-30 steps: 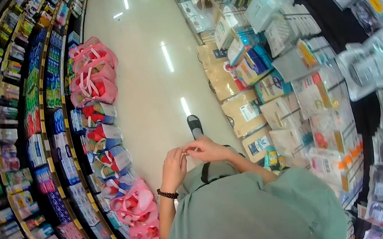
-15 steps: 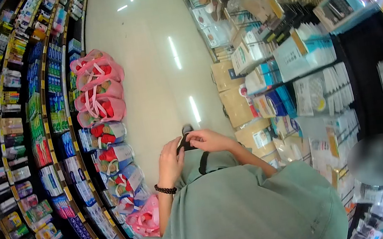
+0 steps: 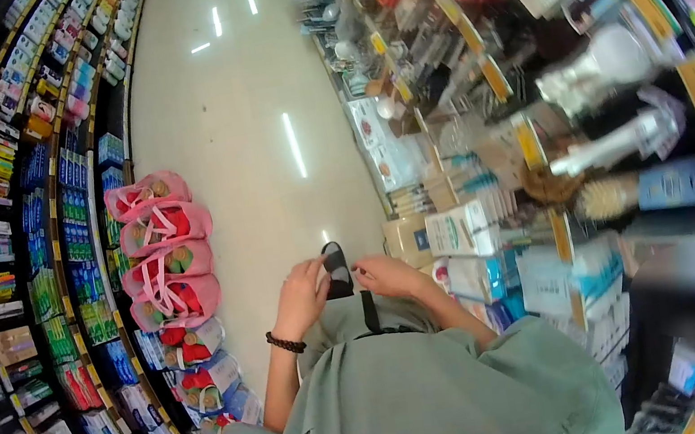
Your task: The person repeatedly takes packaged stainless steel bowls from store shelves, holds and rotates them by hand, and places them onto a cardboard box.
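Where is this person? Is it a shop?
Yes, most likely a shop aisle. Packed product shelves line the left, racks of brushes and boxed goods line the right, and pink bags sit along the shiny floor.

Shop aisle between two long runs of stocked shelves

A pale, glossy floor (image 3: 236,144) runs up the middle and carries bright streaks of reflected ceiling light (image 3: 293,145). On the left, dark shelves (image 3: 19,269) curve away, packed with small boxed and tubed goods in blue, green, red and yellow. At their foot stands a row of pink bags (image 3: 159,247) with white handles, then bundled packs in red and blue nearer the camera. On the right, shelves (image 3: 529,97) with yellow price tags (image 3: 527,143) hold brushes (image 3: 608,198), white bottles, boxes and hanging packets. Brown cartons (image 3: 409,234) sit low by the floor.
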Available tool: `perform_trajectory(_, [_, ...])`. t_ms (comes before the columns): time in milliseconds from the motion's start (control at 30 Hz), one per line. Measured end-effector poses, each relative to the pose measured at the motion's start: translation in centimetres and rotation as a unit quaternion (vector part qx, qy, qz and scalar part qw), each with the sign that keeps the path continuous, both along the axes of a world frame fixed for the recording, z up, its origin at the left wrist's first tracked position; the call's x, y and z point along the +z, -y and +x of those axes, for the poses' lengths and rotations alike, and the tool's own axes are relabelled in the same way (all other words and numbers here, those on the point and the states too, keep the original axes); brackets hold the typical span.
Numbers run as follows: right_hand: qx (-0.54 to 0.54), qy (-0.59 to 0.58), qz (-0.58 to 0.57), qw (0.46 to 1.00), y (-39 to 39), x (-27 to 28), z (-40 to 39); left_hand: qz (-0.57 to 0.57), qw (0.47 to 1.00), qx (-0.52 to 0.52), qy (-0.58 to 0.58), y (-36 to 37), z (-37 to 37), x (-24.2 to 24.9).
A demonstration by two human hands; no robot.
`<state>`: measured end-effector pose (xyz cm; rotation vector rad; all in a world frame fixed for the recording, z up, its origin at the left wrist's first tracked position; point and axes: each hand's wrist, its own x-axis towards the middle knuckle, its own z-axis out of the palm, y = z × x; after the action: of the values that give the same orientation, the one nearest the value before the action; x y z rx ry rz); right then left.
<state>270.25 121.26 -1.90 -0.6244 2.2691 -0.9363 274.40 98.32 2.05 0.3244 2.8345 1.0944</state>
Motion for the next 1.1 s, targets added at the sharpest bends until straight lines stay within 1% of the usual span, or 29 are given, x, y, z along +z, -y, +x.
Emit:
perform_trajectory(67, [-0.021,-0.010,-0.006,1.000,1.0,0.7,-4.5,-0.006,0.999,0.038,-0.006,0.7,-5.1,1.4])
perform_trajectory(100, [-0.039,0.031,-0.006,0.999,1.8,2.7,-7.1,-0.014,0.999,0.033,-0.036,0.8,-7.5,2.1])
perform_trajectory(200, [-0.046,0.014,-0.080,0.996,3.1,1.1,-13.1,0.056,0.997,-0.034,-0.026,-0.6,-13.7,2.9])
perform_trajectory(233, [-0.042,0.016,-0.065,0.997,3.3,0.9,-15.2,0.067,0.996,-0.058,-0.005,-1.2,-15.6,2.7])
perform_trajectory(333, [-0.034,0.031,-0.026,0.999,4.0,0.0,-21.2,-0.027,0.998,-0.049,-0.019,-3.0,-21.0,1.9])
perform_trajectory(367, [-0.063,0.010,-0.071,0.995,3.7,0.0,-23.1,-0.034,0.998,-0.046,-0.015,-3.5,-23.0,1.0])
perform_trajectory(400, [-0.061,0.027,-0.068,0.995,3.2,-0.8,-25.3,-0.038,0.998,-0.056,0.014,-4.0,-25.3,-0.3])
perform_trajectory(467, [-0.052,0.061,-0.063,0.995,2.2,-3.6,-30.6,-0.046,0.994,-0.070,0.070,-5.0,-30.5,-2.2])
perform_trajectory(500, [-0.098,0.073,-0.024,0.992,1.9,-7.6,-32.6,-0.089,0.989,-0.091,0.077,-5.4,-33.2,-2.3])
perform_trajectory(600, [-0.051,0.031,0.027,0.998,1.3,-4.6,-41.8,-0.100,0.988,-0.113,-0.007,-6.0,-41.8,-2.0])
perform_trajectory(633, [-0.049,0.044,-0.043,0.997,0.9,-4.1,-44.5,-0.104,0.988,-0.111,-0.015,-6.5,-44.5,-1.2])
perform_trajectory(733, [-0.134,-0.051,-0.056,0.988,-0.8,-1.5,-51.5,-0.107,0.985,-0.126,-0.043,-8.1,-52.8,1.8])
perform_trajectory(767, [-0.136,-0.024,-0.069,0.988,-1.4,-1.0,-54.3,-0.089,0.979,-0.124,-0.137,-8.5,-55.5,0.4])
perform_trajectory(800, [-0.179,-0.044,-0.115,0.976,-1.5,-1.0,-56.1,-0.066,0.980,-0.131,-0.131,-8.3,-58.1,1.1])
perform_trajectory(867, [-0.252,0.083,-0.170,0.949,-1.3,1.1,-60.1,-0.017,0.982,-0.149,-0.117,-7.7,-62.9,3.3])
perform_trajectory(900, [-0.277,0.073,-0.210,0.935,-1.0,1.1,-61.6,0.074,0.985,-0.139,-0.073,-7.0,-64.9,3.9])
perform_trajectory(967, [-0.322,0.048,-0.289,0.900,-0.6,0.8,-63.7,0.121,0.981,-0.143,-0.048,-5.8,-68.3,2.6])
perform_trajectory(1000, [-0.326,0.055,-0.293,0.897,-0.2,0.6,-64.8,0.145,0.978,-0.144,-0.035,-4.9,-69.7,1.9])
perform_trajectory(1067, [-0.330,0.066,-0.299,0.893,0.7,0.2,-67.5,0.107,0.982,-0.157,0.003,-2.9,-72.8,1.6])
perform_trajectory(1100, [-0.338,0.076,-0.279,0.896,1.3,0.5,-69.0,0.091,0.982,-0.163,0.020,-1.9,-74.4,1.5])
